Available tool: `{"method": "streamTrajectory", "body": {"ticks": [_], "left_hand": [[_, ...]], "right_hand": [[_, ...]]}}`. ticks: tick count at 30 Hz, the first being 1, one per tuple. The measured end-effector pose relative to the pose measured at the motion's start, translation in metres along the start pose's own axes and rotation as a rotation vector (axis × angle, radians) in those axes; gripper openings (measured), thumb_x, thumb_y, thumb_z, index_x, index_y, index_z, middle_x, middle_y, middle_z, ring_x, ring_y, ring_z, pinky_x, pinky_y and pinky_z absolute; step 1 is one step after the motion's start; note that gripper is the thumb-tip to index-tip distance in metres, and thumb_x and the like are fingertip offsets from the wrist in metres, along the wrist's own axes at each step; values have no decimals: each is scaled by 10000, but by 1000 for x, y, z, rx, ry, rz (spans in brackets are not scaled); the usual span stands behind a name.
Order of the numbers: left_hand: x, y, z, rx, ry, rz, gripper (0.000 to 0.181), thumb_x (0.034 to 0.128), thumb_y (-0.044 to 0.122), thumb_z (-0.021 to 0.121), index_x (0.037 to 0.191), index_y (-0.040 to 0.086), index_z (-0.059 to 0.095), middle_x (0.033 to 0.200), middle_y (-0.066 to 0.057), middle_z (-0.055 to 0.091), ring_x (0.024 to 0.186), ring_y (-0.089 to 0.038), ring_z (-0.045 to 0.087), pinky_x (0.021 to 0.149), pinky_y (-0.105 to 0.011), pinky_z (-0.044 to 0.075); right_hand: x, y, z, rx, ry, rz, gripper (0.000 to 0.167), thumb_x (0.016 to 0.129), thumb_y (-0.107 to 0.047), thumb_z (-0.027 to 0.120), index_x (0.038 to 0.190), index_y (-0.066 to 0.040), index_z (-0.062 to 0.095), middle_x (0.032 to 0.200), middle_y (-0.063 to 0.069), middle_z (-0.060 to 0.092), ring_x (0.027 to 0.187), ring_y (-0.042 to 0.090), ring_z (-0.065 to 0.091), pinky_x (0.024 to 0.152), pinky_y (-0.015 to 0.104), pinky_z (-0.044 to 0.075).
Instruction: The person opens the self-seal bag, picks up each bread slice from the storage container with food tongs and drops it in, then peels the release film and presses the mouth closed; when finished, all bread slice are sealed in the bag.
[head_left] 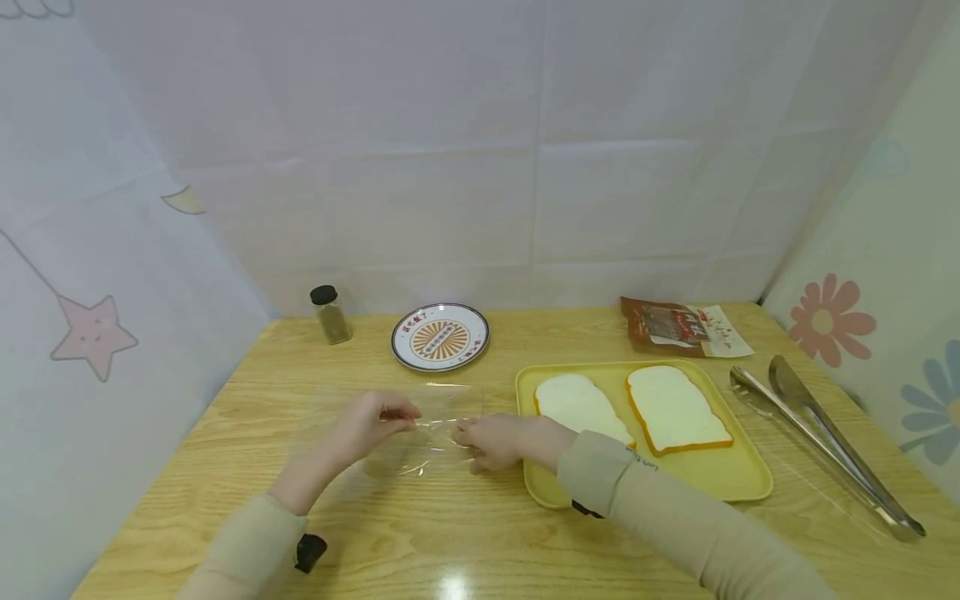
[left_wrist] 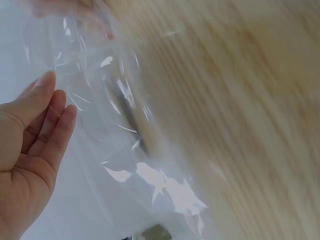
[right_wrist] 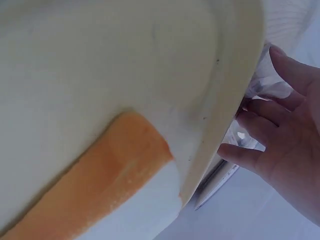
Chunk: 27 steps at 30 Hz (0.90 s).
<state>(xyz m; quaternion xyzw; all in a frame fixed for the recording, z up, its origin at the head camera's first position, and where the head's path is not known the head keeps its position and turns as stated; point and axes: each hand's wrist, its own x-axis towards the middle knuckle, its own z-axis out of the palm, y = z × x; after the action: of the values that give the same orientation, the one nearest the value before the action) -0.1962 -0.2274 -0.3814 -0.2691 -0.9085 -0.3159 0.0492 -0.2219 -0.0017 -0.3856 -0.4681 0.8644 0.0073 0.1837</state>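
A clear plastic bag (head_left: pixel 442 404) is spread between the two hands above the wooden table. My left hand (head_left: pixel 375 425) pinches its left part between thumb and fingers; in the left wrist view the crinkled film runs past the fingertips (left_wrist: pixel 70 112). The right hand (head_left: pixel 495 440) holds the bag's right side, beside the tray's left edge. In the right wrist view, film shows between the thumb and the bent fingers (right_wrist: pixel 260 125). Two white bread slices with orange crusts, a left slice (head_left: pixel 577 404) and a right slice (head_left: pixel 678 408), lie on the yellow tray (head_left: pixel 705 483).
Behind the bag stands a round patterned plate (head_left: pixel 440 337). A black-capped spice jar (head_left: pixel 332 317) is at the back left. At the back right lies a brown food packet (head_left: pixel 667 327), with metal tongs (head_left: pixel 825 442) right of the tray. Draped walls border the table.
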Motion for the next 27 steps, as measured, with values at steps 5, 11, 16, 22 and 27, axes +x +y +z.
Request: {"method": "streamTrajectory", "body": {"ticks": [5, 11, 16, 22, 27], "left_hand": [[-3, -3, -7, 52, 10, 59, 56, 775, 84, 745, 757, 107, 697, 769, 61, 615, 739, -35, 575, 676, -248, 547], [-3, -8, -4, 81, -4, 154, 113, 760, 100, 758, 726, 155, 665, 740, 88, 620, 720, -9, 569, 655, -272, 552], [-2, -9, -1, 65, -23, 175, 75, 789, 82, 732, 751, 114, 675, 735, 66, 652, 718, -10, 593, 677, -256, 564], [-1, -8, -1, 56, -4, 153, 76, 805, 77, 716, 765, 113, 662, 739, 56, 654, 716, -12, 601, 691, -234, 568], [-4, -5, 0, 186, 40, 154, 130, 806, 139, 729, 746, 165, 616, 691, 122, 591, 642, 38, 514, 594, -165, 503]], "right_hand": [[-4, 14, -8, 177, -107, -52, 503, 914, -161, 543, 1385, -28, 428, 1493, 139, 359, 1353, 183, 373, 1127, 236, 315], [0, 24, -18, 334, -135, -85, 296, 921, -145, 436, 1129, 31, 553, 993, 85, 565, 900, 123, 485, 781, 200, 409], [6, 14, -13, 206, 77, -55, 184, 928, -121, 528, 790, -2, 559, 703, -6, 463, 680, 107, 430, 608, 195, 355], [11, -5, -1, 2, 196, 139, 520, 837, -369, 700, 1183, -8, 556, 1111, 91, 563, 1064, 228, 566, 953, 303, 487], [10, -6, 1, 99, 128, 201, 917, 770, -500, 730, 1421, -21, 297, 1404, 125, 344, 1329, 252, 367, 1112, 314, 369]]}}
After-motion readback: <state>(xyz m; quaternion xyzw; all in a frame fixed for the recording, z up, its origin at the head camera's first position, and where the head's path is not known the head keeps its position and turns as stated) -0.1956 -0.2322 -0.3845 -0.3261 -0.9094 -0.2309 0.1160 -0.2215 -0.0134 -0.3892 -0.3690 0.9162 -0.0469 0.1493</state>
